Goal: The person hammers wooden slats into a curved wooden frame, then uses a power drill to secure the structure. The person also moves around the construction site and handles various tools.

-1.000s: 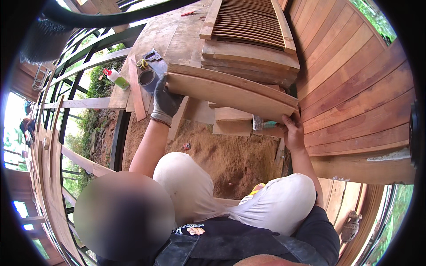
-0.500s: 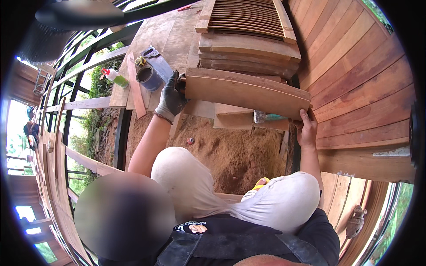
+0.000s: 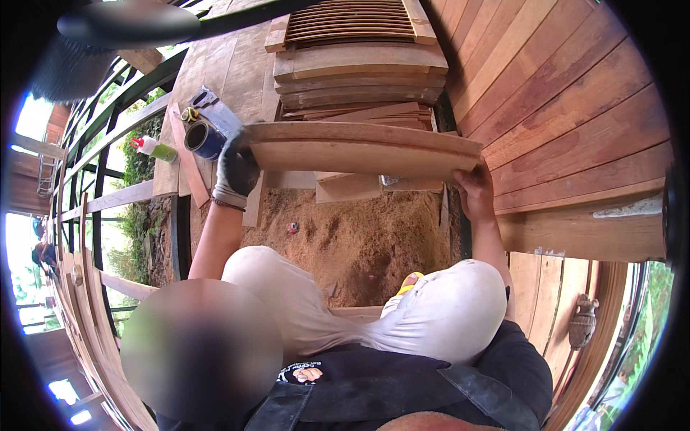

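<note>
Between my two hands a curved wooden board (image 3: 359,154) hangs level above the sawdust. A groove runs along its upper face near the right end. My left hand (image 3: 238,164), in a grey and dark glove, grips the board's left end; the fingers are partly hidden behind it. My bare right hand (image 3: 474,188) is closed on the right end, near the lower corner. Beyond the board lies a stack of curved wooden boards (image 3: 359,61), with a slatted wooden frame (image 3: 350,21) on top.
Left of the board stand a blue can (image 3: 204,141), a handsaw (image 3: 215,111), yellow-handled scissors (image 3: 190,114) and a bottle with a red cap (image 3: 154,149). Sawdust (image 3: 338,237) covers the ground before my knees. A plank wall (image 3: 568,108) rises on the right.
The board has tilted, so its grooved upper face shows more and its broad near face less. My view has shifted, and surrounding things appear further left. Both hands keep their hold.
</note>
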A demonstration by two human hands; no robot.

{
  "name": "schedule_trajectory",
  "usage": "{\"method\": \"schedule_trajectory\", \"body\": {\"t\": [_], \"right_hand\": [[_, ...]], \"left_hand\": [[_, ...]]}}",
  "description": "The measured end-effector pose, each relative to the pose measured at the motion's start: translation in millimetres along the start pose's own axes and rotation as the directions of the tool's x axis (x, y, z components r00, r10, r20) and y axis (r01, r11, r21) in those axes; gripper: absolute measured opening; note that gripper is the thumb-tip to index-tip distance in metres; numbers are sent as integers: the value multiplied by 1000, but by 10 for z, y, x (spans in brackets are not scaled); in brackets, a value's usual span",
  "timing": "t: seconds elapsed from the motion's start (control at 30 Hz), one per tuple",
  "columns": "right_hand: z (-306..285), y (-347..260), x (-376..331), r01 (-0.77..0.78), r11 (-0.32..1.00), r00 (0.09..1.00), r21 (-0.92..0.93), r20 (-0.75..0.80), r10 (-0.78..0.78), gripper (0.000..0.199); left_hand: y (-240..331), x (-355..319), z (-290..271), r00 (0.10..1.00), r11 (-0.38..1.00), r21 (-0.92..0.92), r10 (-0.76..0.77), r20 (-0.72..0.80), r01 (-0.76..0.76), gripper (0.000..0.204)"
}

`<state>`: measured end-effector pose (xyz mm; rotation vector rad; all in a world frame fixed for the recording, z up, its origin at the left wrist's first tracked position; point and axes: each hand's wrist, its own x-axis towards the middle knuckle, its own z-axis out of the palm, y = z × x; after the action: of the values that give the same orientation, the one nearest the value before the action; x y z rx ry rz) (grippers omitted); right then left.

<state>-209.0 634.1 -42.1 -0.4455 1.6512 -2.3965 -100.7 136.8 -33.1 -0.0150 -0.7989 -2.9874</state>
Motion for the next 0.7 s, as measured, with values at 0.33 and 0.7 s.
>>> {"method": "schedule_trajectory", "body": {"t": [0.33,0.7], "right_hand": [[38,617,-592,-280,857,954,433,21,300,62],[68,761,-613,-507,757,796,-413,111,595,38]], "left_hand": [[-353,82,1177,954,934,209,299,-20,-289,68],[-562,-108,1494,968,875,425,250,8,-229,44]]}}
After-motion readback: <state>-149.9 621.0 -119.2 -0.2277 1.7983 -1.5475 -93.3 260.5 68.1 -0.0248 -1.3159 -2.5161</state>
